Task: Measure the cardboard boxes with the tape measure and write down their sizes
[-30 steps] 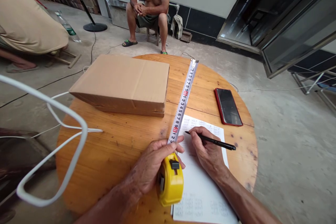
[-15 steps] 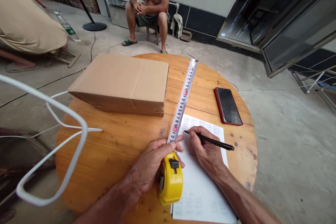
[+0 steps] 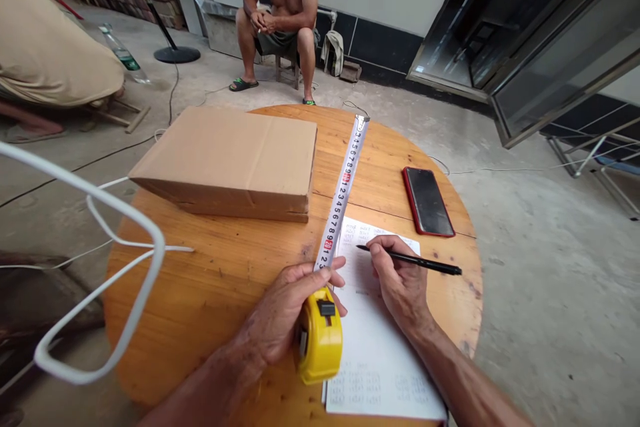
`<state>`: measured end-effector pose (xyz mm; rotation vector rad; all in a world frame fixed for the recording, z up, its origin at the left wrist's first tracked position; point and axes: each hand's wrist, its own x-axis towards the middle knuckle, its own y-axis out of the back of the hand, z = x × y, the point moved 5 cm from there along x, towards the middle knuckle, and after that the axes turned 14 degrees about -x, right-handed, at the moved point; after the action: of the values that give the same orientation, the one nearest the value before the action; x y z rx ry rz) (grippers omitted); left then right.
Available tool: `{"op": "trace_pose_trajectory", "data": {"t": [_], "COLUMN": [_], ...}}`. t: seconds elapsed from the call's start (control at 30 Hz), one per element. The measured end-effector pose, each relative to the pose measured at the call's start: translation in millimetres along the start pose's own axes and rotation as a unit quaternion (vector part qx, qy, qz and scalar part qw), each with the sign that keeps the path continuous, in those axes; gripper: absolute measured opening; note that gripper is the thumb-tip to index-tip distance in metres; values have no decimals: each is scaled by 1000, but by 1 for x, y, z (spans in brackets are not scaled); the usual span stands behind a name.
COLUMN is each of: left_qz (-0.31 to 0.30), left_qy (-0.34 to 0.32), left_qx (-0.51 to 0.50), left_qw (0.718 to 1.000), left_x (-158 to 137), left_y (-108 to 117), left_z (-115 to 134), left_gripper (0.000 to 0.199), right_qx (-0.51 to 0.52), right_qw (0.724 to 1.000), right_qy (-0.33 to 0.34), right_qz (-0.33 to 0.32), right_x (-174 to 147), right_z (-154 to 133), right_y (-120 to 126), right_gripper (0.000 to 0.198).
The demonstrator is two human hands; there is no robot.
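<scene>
Toward the near edge of the round table (image 3: 225,267), the left hand (image 3: 285,310) grasps the yellow tape measure (image 3: 323,347), thumb on its numbered blade (image 3: 337,203), which extends toward the far edge. A cardboard box (image 3: 225,160) sits left of the blade; a phone (image 3: 429,201) lies near the right edge. The right hand (image 3: 403,280) grips a black pen (image 3: 433,266), tip at the paper's (image 3: 365,333) upper part; contact cannot be confirmed. Step in hand, as judged: reading and noting. Writing calls for a steady blade and firm tip contact.
</scene>
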<state>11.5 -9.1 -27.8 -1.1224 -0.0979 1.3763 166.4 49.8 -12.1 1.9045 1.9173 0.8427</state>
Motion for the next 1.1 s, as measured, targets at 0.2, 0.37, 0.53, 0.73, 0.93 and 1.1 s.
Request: {"op": "trace_pose_trajectory", "data": {"t": [0.2,0.37,0.53,0.73,0.93,1.1], "left_qz": [-15,-33,-39,-26,-23,-14], "left_qy": [-6,-16,-22,-20,-27,-23], "left_qx": [8,8,6,1,2,-1], "left_qw": [1000,999,999,999,999,1000], "left_x": [-1,1,3,3,3,2], "left_y": [1,3,3,2,2,1], "left_z": [0,-1,-1,-1,-1,-1], "left_gripper": [22,21,22,20,22,21], "right_qx": [19,-2,-41,-50,-52,-68], "right_qw": [1000,999,995,994,994,993], "right_qy": [-2,37,80,89,83,85], "right_qz": [-13,-31,-40,-29,-39,-44], "right_x": [1,0,-1,0,0,0], "right_z": [-2,-6,-8,-8,-9,-10], "right_y": [-2,-5,-9,-12,-13,-13], "right_gripper": [15,12,12,12,12,13]}}
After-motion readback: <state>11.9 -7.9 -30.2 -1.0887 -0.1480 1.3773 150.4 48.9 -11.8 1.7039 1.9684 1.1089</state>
